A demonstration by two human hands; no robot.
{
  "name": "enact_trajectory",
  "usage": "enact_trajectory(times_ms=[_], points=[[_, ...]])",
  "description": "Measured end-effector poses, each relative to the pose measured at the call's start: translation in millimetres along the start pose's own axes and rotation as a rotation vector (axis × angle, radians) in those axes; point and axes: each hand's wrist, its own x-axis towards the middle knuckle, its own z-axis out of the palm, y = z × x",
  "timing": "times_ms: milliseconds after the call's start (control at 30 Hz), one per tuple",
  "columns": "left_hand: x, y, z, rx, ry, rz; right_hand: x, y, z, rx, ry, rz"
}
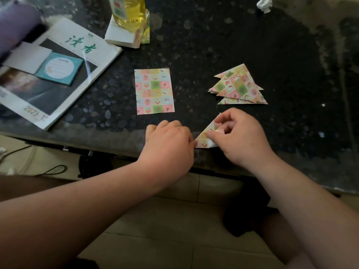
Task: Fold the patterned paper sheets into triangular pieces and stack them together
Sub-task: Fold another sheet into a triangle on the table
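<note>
**Folding at the near edge**

Pinching a part-folded triangle at the near edge of the table with the right hand, thumb and fingers curled on its upper flap. Meeting its left corner with the left hand, fingers curled, grip hidden. Mid-table, a flat sheet. To its right, well apart, a loose stack of overlapping folded triangles. Far left corner: a magazine under a teal notepad. Far edge: a bottle on a white pad, and crumpled paper.
</note>
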Motion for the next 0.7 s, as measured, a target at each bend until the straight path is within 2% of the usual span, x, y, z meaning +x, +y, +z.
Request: enact_trajectory(times_ms=[200, 300, 400, 500, 633, 700], points=[[-1.6, -0.1, -2.0, 0.024, 0.027, 0.045, -0.1, 3.5, 4.9, -0.021, 0.032, -0.035], [-16.6, -0.3, 4.0, 0.130, 0.126, 0.293, 1.2, 5.6, 7.5, -0.002, 0.047, -0.043], [-46.2, 3.3, 21.3, 0.265, 0.000, 0.459, 1.3, 7.1, 8.7, 0.008, 0.055, -0.057], [-59.7, 4.4, 29.7, 0.335, -0.132, 0.453, 0.7, 7.4, 7.8, -0.012, 0.057, -0.059], [-57.9, 5.9, 27.9, 0.381, -0.177, 0.425, 0.3, 6.7, 7.7, -0.006, 0.066, -0.056], [-59.5, 10.1, 27.0, 0.411, -0.143, 0.433, 0.5, 6.5, 7.4, -0.013, 0.064, -0.050]])
